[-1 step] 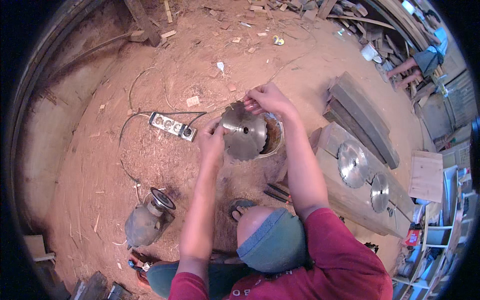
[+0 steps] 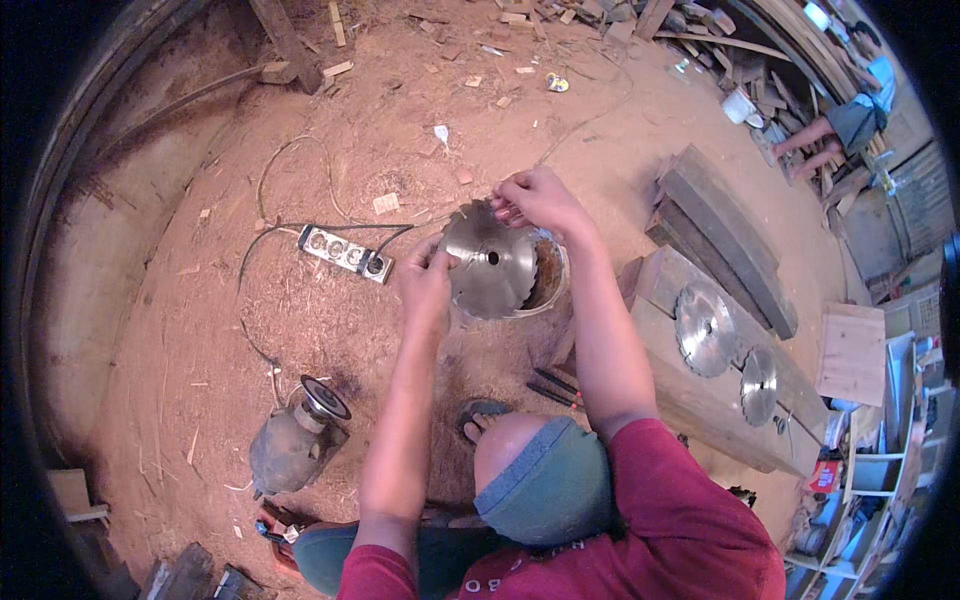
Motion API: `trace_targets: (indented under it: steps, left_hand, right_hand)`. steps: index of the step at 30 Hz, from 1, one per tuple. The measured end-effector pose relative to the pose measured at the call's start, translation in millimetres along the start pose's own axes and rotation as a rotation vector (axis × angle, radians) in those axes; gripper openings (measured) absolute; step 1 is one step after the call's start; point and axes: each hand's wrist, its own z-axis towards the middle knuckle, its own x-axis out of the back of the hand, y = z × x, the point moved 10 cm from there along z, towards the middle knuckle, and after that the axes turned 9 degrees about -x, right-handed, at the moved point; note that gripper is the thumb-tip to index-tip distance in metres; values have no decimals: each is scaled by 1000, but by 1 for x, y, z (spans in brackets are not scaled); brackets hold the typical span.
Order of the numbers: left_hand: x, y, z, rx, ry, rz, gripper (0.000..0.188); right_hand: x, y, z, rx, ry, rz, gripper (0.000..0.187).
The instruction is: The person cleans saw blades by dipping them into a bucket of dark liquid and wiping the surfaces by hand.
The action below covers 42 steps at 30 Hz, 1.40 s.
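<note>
A round, toothed circular saw blade is tilted over a round, rusty-rimmed container. My left hand grips the blade's left edge, thumb on the face and fingers behind. At the top edge, beside the teeth, my right hand has its fingers curled together; whatever is pinched in them, if anything, is too small to make out. Two more saw blades, a larger one and a smaller one, lie on a thick wooden beam to the right.
A power strip with a plugged-in cord lies left of the blade. An angle grinder with a disc is at lower left. Black-handled pliers lie near my knee. Beams and shelves stand right; another person sits far right.
The blade has shifted very slightly up and to the right in my left hand's grip. My right hand stays at its top edge, almost unmoved.
</note>
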Motion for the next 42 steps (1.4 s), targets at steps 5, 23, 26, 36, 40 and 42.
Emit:
trace_targets:
  steps: [5,23,26,36,40,42]
  left_hand:
    - [-1,2,0,-116,124,-154,13]
    - [17,1,8,73,-268,55,29]
    - [43,14,12,33,-185,45,25]
    - [54,41,10,-118,-126,77,51]
    - [37,28,10,-107,-151,108,57]
    - [32,25,11,-138,-155,114,56]
  right_hand:
    - [44,-5,-22,484,356,-327,24]
    - [7,134,22,-370,-66,238,26]
    - [-22,174,45,-482,-30,-290,27]
    - [-36,241,74,-566,-80,31,23]
    - [14,98,40,-240,79,69,26]
    - [0,44,22,-195,27,117,26]
